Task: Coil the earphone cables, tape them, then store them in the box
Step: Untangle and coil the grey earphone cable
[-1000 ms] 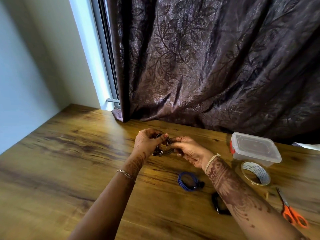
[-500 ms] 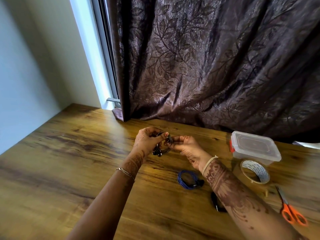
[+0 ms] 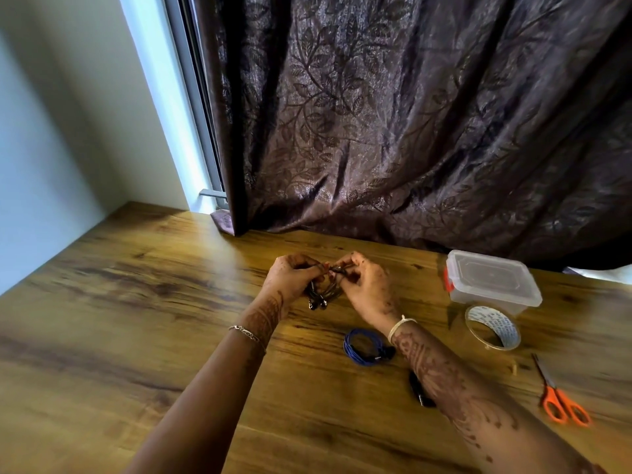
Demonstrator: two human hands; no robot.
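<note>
Within the last second my hands drew closer together over the far middle of the table (image 3: 143,302). My right hand (image 3: 367,290) had been reaching in from lower on the right, and it rose until its fingertips met those of my left hand (image 3: 290,280) at the top of the dark earphone coil (image 3: 323,297). Both hands were curled and pinching that coil, held just above the wood, with the two earbuds dangling from its lower edge. I judged I was tucking or fixing the loose end so the loops would hold. I could not tell whether any tape was on it yet. So this cable was wound but not yet stored.

The dark cable was thin and springy, bunched into a small, slightly ragged ring. Near me lay the blue coil (image 3: 362,347), a neater ring of glossy cord flat on the table, just beside my right wrist. A small black piece (image 3: 419,391) sat nearer, half hidden under my right forearm, and I could not say what it was.

To the right stood the box (image 3: 492,282), clear plastic with rounded corners, its lid on and a red clip at its left end. Just near of it lay the tape roll (image 3: 492,328), a translucent hoop lying flat. The orange-handled scissors (image 3: 561,401) lay nearer again, well apart from my hands. The table was glossy wood grain, and a dark leaf-patterned curtain (image 3: 410,114) hung behind.
</note>
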